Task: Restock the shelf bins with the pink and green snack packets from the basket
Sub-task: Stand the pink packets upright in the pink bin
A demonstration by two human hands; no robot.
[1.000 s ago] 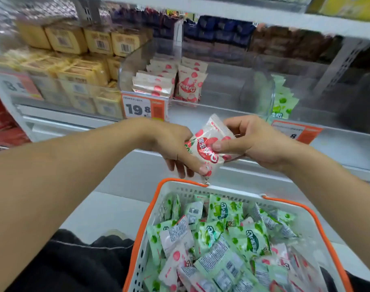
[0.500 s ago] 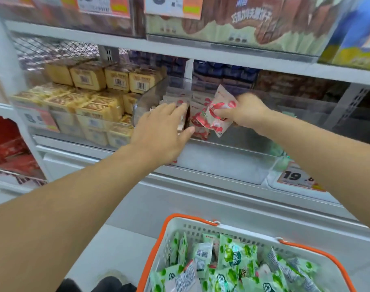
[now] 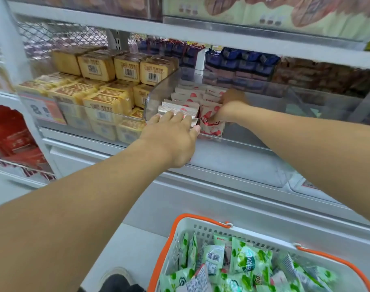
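Two hands work inside the clear shelf bin [image 3: 253, 142]: my left hand [image 3: 173, 131] lies with straight fingers against the front row of pink packets [image 3: 180, 109], steadying them, while my right hand [image 3: 229, 106] pinches a pink snack packet [image 3: 211, 125] and sets it upright beside that row. If I let go too soon, the packet may tip into the bare stretch of bin to its right. Plenty of green packets [image 3: 249, 260] wait in the basket [image 3: 171, 247] below
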